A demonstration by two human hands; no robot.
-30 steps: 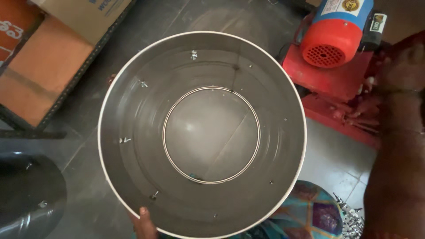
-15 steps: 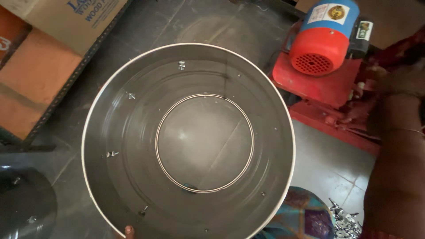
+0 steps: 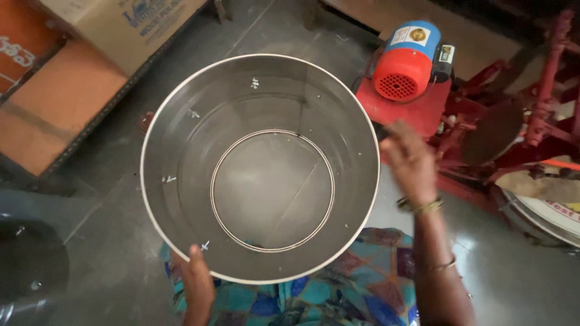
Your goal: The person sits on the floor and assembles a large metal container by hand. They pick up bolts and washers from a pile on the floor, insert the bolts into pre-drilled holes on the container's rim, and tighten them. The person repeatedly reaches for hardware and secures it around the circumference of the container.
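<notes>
A large round steel drum (image 3: 181,121), open at the top and empty inside, fills the middle of the head view. My left hand (image 3: 194,279) grips its near rim at the lower left, thumb over the edge. My right hand (image 3: 411,160) hovers just outside the drum's right rim, fingers loosely spread and blurred; I cannot tell whether it touches the rim. It holds nothing. Bangles sit on that wrist. Patterned blue and teal cloth (image 3: 338,290) shows below the drum.
A red machine with a red and blue motor (image 3: 408,63) stands at the upper right, red metal frame parts (image 3: 544,90) beside it. Cardboard boxes (image 3: 90,54) sit at the upper left. A dark round container (image 3: 27,265) is at the lower left on the grey floor.
The drum has shifted right and up in view. My right hand has come in beside its right rim. My left hand shows more fully on the near rim.
</notes>
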